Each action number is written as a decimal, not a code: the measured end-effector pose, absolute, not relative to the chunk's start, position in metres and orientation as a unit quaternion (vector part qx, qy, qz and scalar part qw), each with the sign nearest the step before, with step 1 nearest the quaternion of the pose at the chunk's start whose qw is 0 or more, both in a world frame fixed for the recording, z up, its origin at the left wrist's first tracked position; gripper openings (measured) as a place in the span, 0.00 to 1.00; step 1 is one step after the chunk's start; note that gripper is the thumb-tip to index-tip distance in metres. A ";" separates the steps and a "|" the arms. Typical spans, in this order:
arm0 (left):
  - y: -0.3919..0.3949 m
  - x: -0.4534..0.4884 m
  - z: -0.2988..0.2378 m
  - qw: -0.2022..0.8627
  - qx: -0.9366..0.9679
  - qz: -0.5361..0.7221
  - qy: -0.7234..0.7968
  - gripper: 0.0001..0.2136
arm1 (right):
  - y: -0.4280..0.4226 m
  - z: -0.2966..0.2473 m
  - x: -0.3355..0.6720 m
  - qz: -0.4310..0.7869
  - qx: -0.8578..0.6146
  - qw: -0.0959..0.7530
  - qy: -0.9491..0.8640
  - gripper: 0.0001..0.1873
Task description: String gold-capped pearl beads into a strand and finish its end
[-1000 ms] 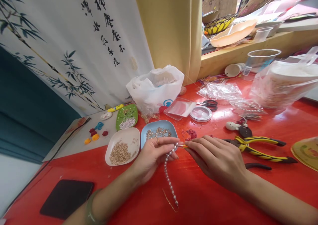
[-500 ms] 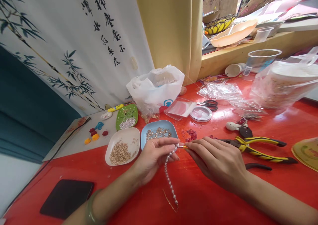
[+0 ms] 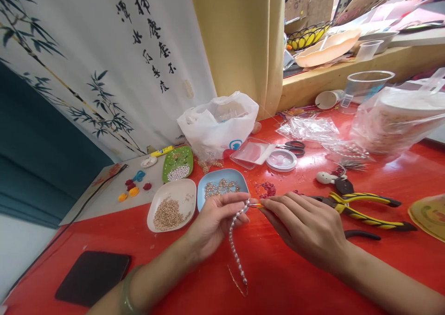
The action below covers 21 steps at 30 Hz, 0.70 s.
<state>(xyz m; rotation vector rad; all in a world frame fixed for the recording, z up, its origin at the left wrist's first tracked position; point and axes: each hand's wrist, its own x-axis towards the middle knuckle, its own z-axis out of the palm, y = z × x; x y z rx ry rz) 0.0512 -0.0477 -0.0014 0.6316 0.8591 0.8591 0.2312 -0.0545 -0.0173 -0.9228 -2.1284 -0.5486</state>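
**Left hand (image 3: 210, 222) and right hand (image 3: 309, 227) pinch close together**

The left forearm (image 3: 163, 268) reaches in from 7 o'clock, pointing toward 2; its thumb and index finger press together, tips toward 3 o'clock, the other fingers curled beneath. The right forearm (image 3: 378, 273) enters from 4 o'clock, aimed at 10. Its knuckles face up, fingers bent and grouped, tips toward 9 o'clock, the thumb hidden underneath. A small gap parts the two sets of fingertips.

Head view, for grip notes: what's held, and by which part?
Left hand pinches the beaded strand near its upper end; right hand holds a thin tool, mostly hidden, behind its tip.
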 end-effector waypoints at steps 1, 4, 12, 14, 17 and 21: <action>-0.048 0.051 -0.002 0.776 0.291 0.396 0.395 0.07 | -0.055 -0.017 0.231 -0.219 -0.358 0.367 -0.830 0.05; -0.049 0.052 -0.002 0.781 0.288 0.392 0.392 0.07 | -0.055 -0.018 0.233 -0.233 -0.353 0.356 -0.833 0.04; -0.050 0.054 -0.003 0.777 0.281 0.390 0.406 0.08 | -0.057 -0.020 0.234 -0.236 -0.354 0.359 -0.831 0.05; -0.050 0.055 -0.003 0.776 0.284 0.389 0.408 0.08 | -0.057 -0.020 0.234 -0.232 -0.354 0.366 -0.829 0.05; -0.051 0.055 -0.003 0.765 0.298 0.393 0.413 0.07 | -0.057 -0.019 0.234 -0.227 -0.352 0.369 -0.830 0.05; -0.051 0.056 -0.003 0.745 0.329 0.393 0.427 0.08 | -0.058 -0.018 0.232 -0.208 -0.362 0.367 -0.831 0.07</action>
